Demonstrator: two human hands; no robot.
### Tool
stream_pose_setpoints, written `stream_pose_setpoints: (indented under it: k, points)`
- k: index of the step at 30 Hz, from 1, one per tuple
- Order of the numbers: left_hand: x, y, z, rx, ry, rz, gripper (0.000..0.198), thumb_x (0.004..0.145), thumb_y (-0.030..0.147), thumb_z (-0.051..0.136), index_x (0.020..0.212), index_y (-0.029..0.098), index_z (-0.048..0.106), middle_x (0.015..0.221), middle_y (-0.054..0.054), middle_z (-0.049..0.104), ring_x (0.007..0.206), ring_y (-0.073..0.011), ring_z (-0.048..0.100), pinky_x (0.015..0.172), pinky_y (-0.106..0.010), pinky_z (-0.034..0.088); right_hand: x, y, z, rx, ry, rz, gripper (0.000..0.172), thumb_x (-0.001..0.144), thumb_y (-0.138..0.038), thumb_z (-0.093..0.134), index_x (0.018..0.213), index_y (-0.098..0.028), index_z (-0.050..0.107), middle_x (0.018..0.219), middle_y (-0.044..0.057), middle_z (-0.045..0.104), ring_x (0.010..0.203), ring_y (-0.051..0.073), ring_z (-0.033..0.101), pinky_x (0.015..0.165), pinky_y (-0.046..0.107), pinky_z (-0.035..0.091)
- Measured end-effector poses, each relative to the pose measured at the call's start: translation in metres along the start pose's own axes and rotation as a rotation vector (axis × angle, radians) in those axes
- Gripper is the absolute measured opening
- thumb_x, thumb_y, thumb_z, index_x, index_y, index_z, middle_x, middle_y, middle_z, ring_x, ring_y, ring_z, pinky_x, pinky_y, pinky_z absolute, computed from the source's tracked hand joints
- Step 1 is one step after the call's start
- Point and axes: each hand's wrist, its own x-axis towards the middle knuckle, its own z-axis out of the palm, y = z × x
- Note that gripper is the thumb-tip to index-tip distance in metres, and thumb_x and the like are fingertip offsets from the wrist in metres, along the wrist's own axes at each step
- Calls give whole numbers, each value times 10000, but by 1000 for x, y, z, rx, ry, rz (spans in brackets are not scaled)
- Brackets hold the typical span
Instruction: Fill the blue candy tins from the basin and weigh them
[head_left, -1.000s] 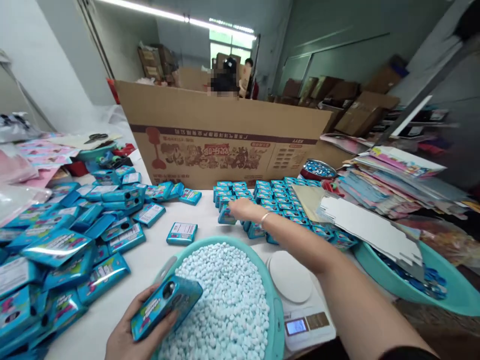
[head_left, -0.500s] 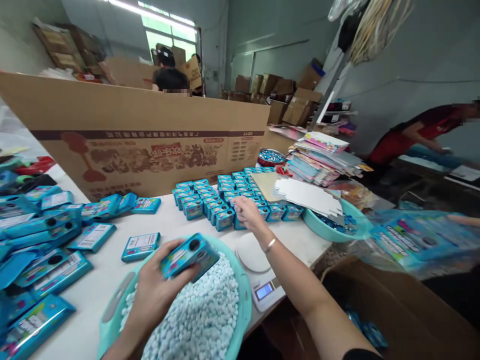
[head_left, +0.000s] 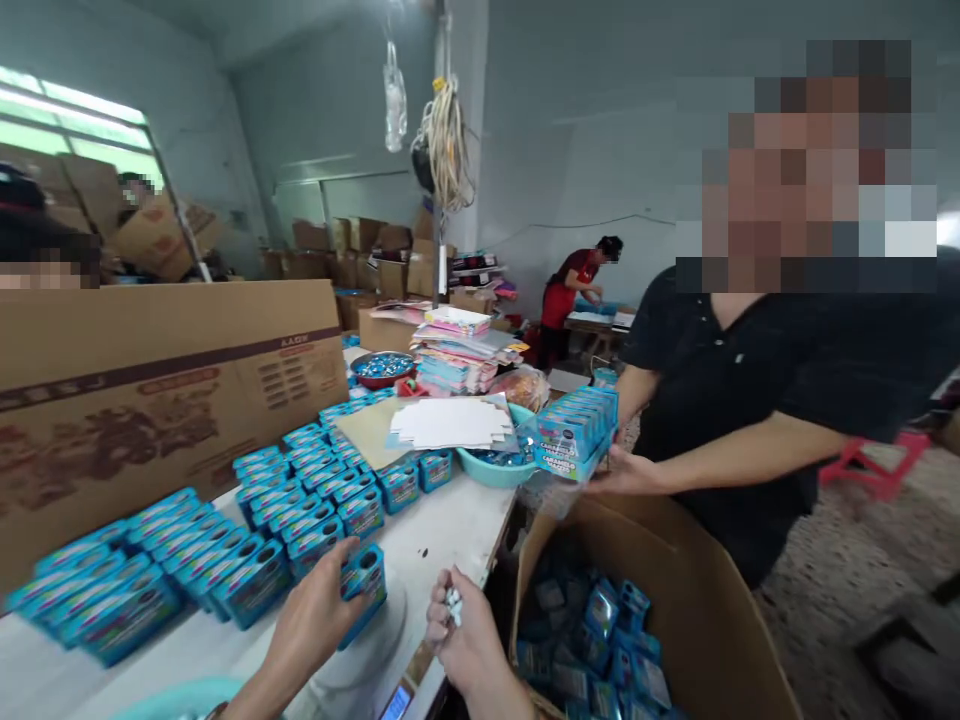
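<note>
My left hand (head_left: 304, 630) grips a small blue open-topped box (head_left: 365, 580) and holds it just above the white scale (head_left: 375, 665) at the table's near edge. Beside it, my right hand (head_left: 466, 645) is closed around a few small white candies (head_left: 453, 603) that poke out between the fingers. Rows of the same blue boxes (head_left: 300, 505) stand upright on the table to the left of my hands.
A co-worker in a black shirt (head_left: 757, 400) holds a wrapped pack of blue boxes (head_left: 574, 435) over an open carton (head_left: 675, 600) partly filled with blue boxes. A tall cardboard wall (head_left: 150, 390) lines the table's far side. A teal basin (head_left: 487, 465) and paper stacks (head_left: 457, 355) sit further along.
The view has swung to the right, away from the candy basin. My right hand has come back from the box rows with candies in it. My left hand has carried its box over the scale.
</note>
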Motion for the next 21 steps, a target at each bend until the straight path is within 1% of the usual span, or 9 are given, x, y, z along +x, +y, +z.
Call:
stream_pose_setpoints:
  k: [4, 7, 10, 12, 13, 15, 18, 20, 21]
  points:
    - [3, 3, 6, 166, -52, 41, 521, 833, 233, 459, 1339, 126, 518, 1405, -195, 560, 1265, -325, 590, 1026, -416, 474, -12, -2, -2, 100, 95, 19, 163, 731, -231, 682, 761, -193, 526, 508, -87, 426, 364, 42, 364, 390, 134, 226]
    - [5, -3, 14, 182, -46, 56, 559, 826, 242, 462, 1369, 110, 482, 1403, -207, 535, 1215, -329, 615, 1012, -430, 486, -16, 1, 5, 113, 99, 52, 140, 715, -183, 662, 781, -191, 539, 507, -90, 435, 359, 40, 360, 388, 128, 223]
    - [-1, -17, 24, 99, 41, 99, 707, 777, 308, 558, 1430, 102, 385, 1407, -217, 509, 1224, -353, 595, 1027, -468, 487, -24, 6, 13, 75, 98, 58, 138, 697, -143, 657, 766, -182, 543, 511, -85, 460, 349, 32, 363, 381, 120, 239]
    - [-14, -22, 23, 19, 136, 159, 759, 779, 372, 595, 1450, 122, 345, 1416, -215, 493, 1293, -368, 536, 1068, -501, 462, -34, 5, 21, 23, 106, 36, 132, 699, -113, 637, 720, -176, 524, 503, -80, 465, 334, 25, 352, 370, 114, 255]
    - [-22, -21, 18, -18, 179, 194, 753, 795, 400, 597, 1452, 136, 342, 1417, -211, 488, 1330, -370, 500, 1093, -513, 443, -40, 2, 25, -13, 102, 24, 139, 711, -101, 618, 694, -178, 504, 496, -79, 461, 327, 27, 347, 364, 115, 267]
    - [-37, -11, -1, -76, 217, 246, 738, 833, 427, 590, 1463, 141, 332, 1429, -211, 464, 1369, -367, 452, 1126, -527, 411, -44, -11, 36, 10, 116, 40, 158, 733, -79, 590, 676, -185, 488, 490, -77, 460, 334, 36, 352, 353, 117, 294]
    - [-42, 7, -33, -117, 241, 268, 803, 846, 471, 624, 1490, 116, 302, 1453, -222, 428, 1398, -360, 408, 1164, -536, 365, -28, -32, 49, 57, 117, 62, 138, 782, -74, 566, 728, -195, 524, 548, -61, 513, 397, 60, 436, 384, 132, 396]
    - [-56, 6, -48, -131, 246, 275, 829, 857, 526, 628, 1510, 145, 288, 1494, -204, 405, 1414, -357, 394, 1165, -548, 364, -23, -33, 53, 58, 85, 52, 128, 804, -101, 584, 745, -204, 536, 575, -61, 528, 431, 65, 472, 405, 133, 427]
    - [-72, 1, -51, -143, 254, 275, 798, 869, 532, 611, 1509, 167, 304, 1496, -191, 420, 1407, -357, 408, 1154, -553, 381, -28, -27, 52, 43, 58, 49, 130, 801, -112, 604, 743, -207, 537, 568, -65, 520, 434, 67, 475, 404, 136, 427]
